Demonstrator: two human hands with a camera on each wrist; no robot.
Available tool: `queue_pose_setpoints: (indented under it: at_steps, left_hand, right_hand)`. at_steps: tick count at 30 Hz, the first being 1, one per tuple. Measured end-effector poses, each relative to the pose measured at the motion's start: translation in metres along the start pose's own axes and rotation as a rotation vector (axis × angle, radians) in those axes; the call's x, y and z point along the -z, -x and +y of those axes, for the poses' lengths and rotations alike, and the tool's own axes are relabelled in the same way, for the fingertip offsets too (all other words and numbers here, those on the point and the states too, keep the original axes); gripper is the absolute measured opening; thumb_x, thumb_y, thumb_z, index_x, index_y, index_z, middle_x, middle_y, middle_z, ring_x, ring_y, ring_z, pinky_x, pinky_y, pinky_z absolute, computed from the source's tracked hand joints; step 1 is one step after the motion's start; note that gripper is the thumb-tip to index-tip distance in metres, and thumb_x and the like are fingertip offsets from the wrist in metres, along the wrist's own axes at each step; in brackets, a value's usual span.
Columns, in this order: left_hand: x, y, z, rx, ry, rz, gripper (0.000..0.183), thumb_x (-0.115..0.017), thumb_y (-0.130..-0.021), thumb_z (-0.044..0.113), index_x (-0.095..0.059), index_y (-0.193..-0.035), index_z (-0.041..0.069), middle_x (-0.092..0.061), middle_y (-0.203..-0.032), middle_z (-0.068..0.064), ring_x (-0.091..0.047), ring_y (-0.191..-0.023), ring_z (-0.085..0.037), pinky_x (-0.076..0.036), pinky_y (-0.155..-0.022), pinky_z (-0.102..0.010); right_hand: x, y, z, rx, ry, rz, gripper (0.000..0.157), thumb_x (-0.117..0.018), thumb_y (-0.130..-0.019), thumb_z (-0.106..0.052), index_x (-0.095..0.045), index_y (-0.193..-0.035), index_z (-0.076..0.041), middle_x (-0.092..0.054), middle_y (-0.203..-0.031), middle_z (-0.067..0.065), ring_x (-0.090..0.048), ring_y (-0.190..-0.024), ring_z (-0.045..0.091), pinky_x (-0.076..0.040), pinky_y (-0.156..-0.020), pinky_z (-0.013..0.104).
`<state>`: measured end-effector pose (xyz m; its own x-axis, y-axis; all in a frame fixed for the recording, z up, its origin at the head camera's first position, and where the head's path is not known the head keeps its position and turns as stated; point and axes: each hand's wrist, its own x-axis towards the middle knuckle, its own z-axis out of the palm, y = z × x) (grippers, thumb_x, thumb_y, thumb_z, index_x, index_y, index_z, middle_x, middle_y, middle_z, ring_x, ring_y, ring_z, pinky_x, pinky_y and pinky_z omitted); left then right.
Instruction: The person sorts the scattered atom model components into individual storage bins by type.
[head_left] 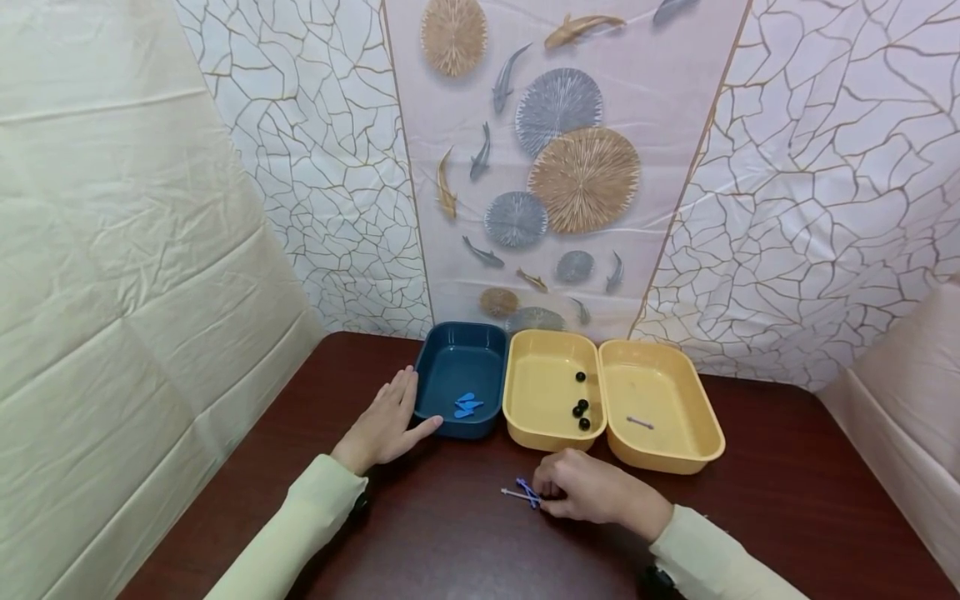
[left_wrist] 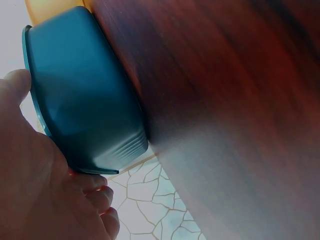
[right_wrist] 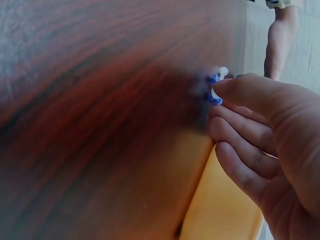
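Near the table's front middle, my right hand (head_left: 588, 492) has its fingers curled at a few small thin sticks (head_left: 528, 492) with knobbed ends, blue-purple and pale. One pale stick (head_left: 516, 494) runs in between the thumb and index fingertips, which pinch its end. Up close in the right wrist view, blue knobs (right_wrist: 215, 101) show beside the thumb tip. My left hand (head_left: 386, 421) rests with straight fingers along the left side of a dark blue tray (head_left: 480, 428), its thumb at the front rim. Several light blue teardrop-shaped pieces (head_left: 467, 405) lie inside that tray.
Right of the blue tray stands a yellow tray (head_left: 536, 438) with several black beads (head_left: 584, 423). Another yellow tray (head_left: 660, 461) beside it holds one purple stick (head_left: 640, 422). All three stand side by side on the dark wooden table (head_left: 450, 533), before a patterned cloth backdrop (head_left: 525, 275).
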<state>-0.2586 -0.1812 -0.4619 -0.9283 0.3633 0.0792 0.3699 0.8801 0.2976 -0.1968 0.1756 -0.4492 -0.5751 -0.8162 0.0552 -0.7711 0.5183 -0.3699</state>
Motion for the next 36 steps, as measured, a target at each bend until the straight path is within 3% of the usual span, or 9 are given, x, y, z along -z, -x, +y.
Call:
queue_pose_setpoints:
  at_steps: [16, 31, 36]
  left_hand:
    - [0.0, 0.0, 0.0, 0.001, -0.003, -0.01, 0.098, -0.047, -0.104, 0.065, -0.016, -0.167, -0.004, -0.013, -0.177, -0.022, -0.016, -0.165, -0.042, -0.018, -0.133, -0.059]
    - [0.001, 0.0, 0.001, -0.005, -0.001, -0.004, 0.098, -0.047, -0.104, 0.064, -0.015, -0.167, -0.004, -0.013, -0.177, -0.022, -0.016, -0.164, -0.042, -0.019, -0.133, -0.06]
    - [0.002, 0.001, 0.0, -0.006, 0.001, 0.002, 0.098, -0.048, -0.104, 0.064, -0.015, -0.167, -0.004, -0.013, -0.177, -0.022, -0.017, -0.164, -0.042, -0.019, -0.132, -0.06]
  right_hand:
    - [0.002, 0.0, -0.003, 0.045, 0.004, 0.022, 0.013, -0.079, -0.088, -0.002, -0.074, -0.088, -0.015, -0.066, -0.081, -0.008, -0.059, -0.072, -0.004, -0.048, -0.063, 0.009]
    - [0.033, 0.02, -0.006, 0.032, 0.063, 0.045, 0.023, -0.078, -0.088, -0.003, -0.066, -0.08, -0.02, -0.059, -0.073, -0.012, -0.055, -0.066, 0.001, -0.043, -0.059, 0.011]
    - [0.046, 0.032, -0.003, 0.07, 0.115, 0.102, 0.025, -0.079, -0.085, -0.001, -0.065, -0.078, -0.021, -0.06, -0.072, -0.012, -0.055, -0.067, -0.001, -0.043, -0.06, 0.01]
